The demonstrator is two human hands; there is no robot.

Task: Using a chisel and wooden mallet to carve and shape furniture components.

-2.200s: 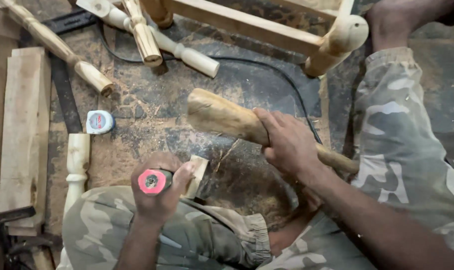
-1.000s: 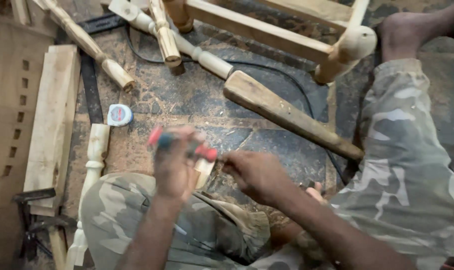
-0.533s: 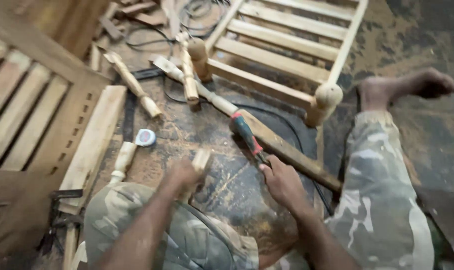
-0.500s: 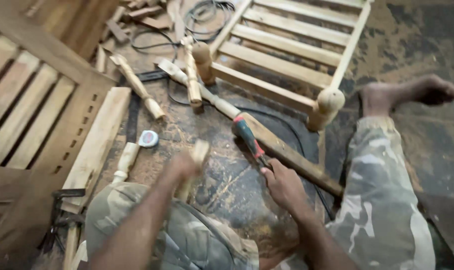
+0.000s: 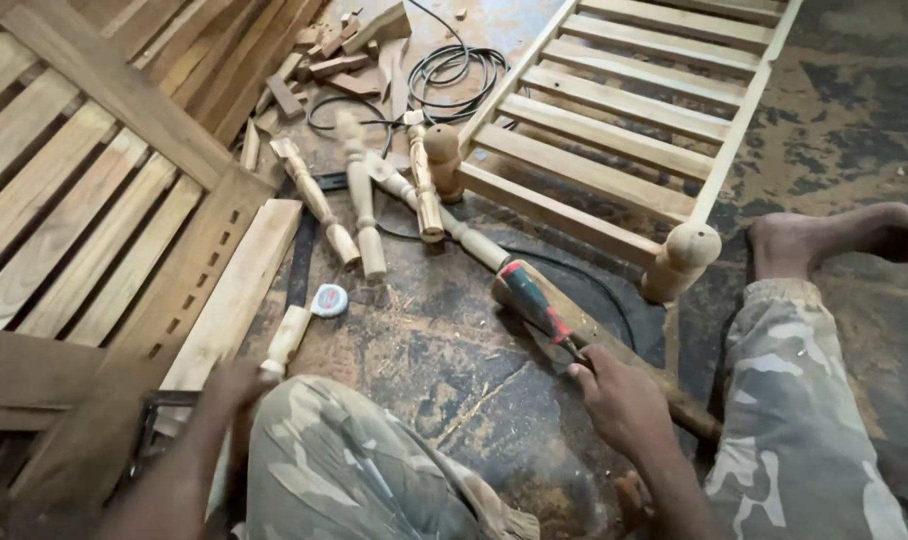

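Observation:
My right hand [image 5: 619, 405] grips a chisel [image 5: 531, 302] with a red and green handle by its blade end. The handle lies over a long wooden club [image 5: 624, 350] on the floor. My left hand [image 5: 226, 388] is low beside my left knee and touches the end of a pale turned spindle [image 5: 285, 338] next to a flat plank [image 5: 236, 298]. Its fingers are blurred and partly hidden, so what it holds is unclear. Camouflage trousers [image 5: 354, 470] cover both my legs.
A small tape measure [image 5: 329, 300] lies by the spindle. Several turned legs [image 5: 359, 205] sit ahead, with a black cable [image 5: 454, 70] and offcuts beyond. A slatted frame [image 5: 624, 110] stands at right, a slatted panel [image 5: 74, 190] at left. My bare foot [image 5: 824, 240] rests at right.
My left hand has dropped from the small wooden block to the spindle by my knee. My right hand, which took the chisel from my left, has lowered it onto the club. The view has tilted up.

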